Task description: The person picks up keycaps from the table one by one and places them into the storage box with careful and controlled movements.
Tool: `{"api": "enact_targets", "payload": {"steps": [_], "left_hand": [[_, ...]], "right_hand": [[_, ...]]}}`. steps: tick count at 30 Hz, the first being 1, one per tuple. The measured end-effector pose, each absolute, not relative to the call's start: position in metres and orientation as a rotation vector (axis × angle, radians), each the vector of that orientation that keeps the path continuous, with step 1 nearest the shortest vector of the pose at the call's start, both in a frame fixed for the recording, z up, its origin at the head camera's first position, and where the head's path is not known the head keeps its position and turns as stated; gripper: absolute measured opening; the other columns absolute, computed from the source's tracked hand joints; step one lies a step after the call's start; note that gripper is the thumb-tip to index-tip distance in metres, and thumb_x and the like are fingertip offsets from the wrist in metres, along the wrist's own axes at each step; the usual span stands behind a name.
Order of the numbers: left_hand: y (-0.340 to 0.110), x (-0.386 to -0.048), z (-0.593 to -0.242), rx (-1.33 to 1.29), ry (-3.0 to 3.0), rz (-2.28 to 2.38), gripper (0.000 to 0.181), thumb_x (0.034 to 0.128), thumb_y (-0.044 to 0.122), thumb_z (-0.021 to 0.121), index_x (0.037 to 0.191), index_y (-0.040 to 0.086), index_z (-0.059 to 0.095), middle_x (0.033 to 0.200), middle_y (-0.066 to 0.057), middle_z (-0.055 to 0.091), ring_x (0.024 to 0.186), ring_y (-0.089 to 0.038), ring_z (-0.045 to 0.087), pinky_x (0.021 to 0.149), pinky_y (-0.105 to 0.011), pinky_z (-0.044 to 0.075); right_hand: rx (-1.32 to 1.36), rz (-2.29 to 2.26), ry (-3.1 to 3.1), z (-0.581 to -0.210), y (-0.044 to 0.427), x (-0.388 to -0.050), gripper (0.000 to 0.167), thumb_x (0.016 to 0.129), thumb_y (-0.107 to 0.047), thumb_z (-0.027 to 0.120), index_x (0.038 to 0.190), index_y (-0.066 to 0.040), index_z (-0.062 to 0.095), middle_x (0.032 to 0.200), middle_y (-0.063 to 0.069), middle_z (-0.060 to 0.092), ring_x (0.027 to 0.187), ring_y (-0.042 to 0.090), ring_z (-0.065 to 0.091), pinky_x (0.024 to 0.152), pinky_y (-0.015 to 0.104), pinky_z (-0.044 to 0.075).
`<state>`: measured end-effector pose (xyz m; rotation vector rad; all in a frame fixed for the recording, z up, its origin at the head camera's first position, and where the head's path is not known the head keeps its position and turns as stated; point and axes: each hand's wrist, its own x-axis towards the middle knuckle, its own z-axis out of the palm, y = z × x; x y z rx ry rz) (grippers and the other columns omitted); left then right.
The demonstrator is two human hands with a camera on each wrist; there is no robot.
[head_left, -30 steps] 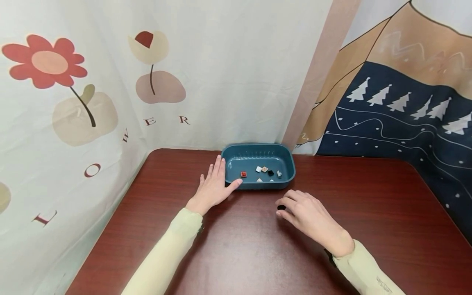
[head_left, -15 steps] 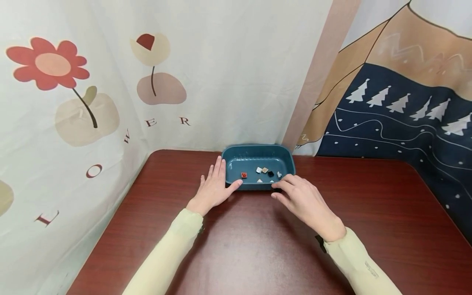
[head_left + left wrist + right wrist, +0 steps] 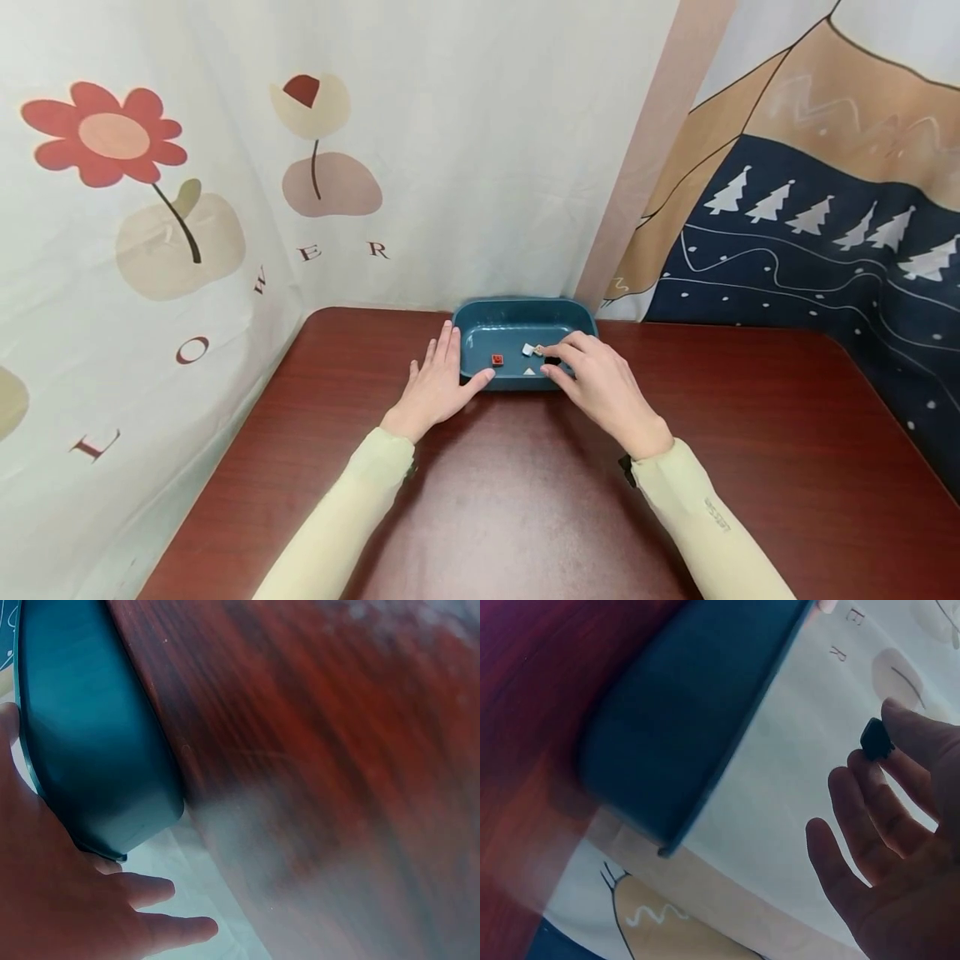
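Observation:
A small black block-like piece (image 3: 877, 739) is pinched between the thumb and fingertips of my right hand (image 3: 609, 390), above the front right part of a blue-green tray (image 3: 517, 385). In the tray lie a red square piece (image 3: 497, 360), a white one (image 3: 528, 350), a tan one (image 3: 538, 351) partly behind my fingertips, and a pale triangular bit (image 3: 529, 372). The right hand hides the tray's right side. My left hand (image 3: 431, 385) rests against the tray's left end, fingers straight, thumb over the front rim.
The tray stands at the back edge of a reddish-brown wooden table (image 3: 480, 492). Close behind hangs a pale printed curtain (image 3: 465, 167), with a dark blue panel with white trees (image 3: 810, 242) to the right.
My right hand has moved forward and left from the table to over the tray, carrying the black piece. My left hand stays at the tray's left end.

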<state>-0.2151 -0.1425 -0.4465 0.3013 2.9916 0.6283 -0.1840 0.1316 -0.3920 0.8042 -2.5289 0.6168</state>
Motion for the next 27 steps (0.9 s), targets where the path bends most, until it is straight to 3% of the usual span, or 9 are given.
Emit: {"api": "enact_targets", "payload": {"steps": [27], "left_hand": [[-0.142, -0.213, -0.445, 0.295, 2.99, 0.627, 0.109, 0.0952, 0.082, 0.036, 0.167, 0.008, 0.002, 0.174, -0.006, -0.007, 0.157, -0.041, 0.012, 0.118, -0.07, 0.017]], "right_hand": [[0.642, 0.659, -2.681, -0.422, 0.108, -0.228, 0.02, 0.096, -0.006, 0.074, 0.115, -0.003, 0.078, 0.112, 0.012, 0.07, 0.099, 0.029, 0.064, 0.088, 0.043, 0.056]]}}
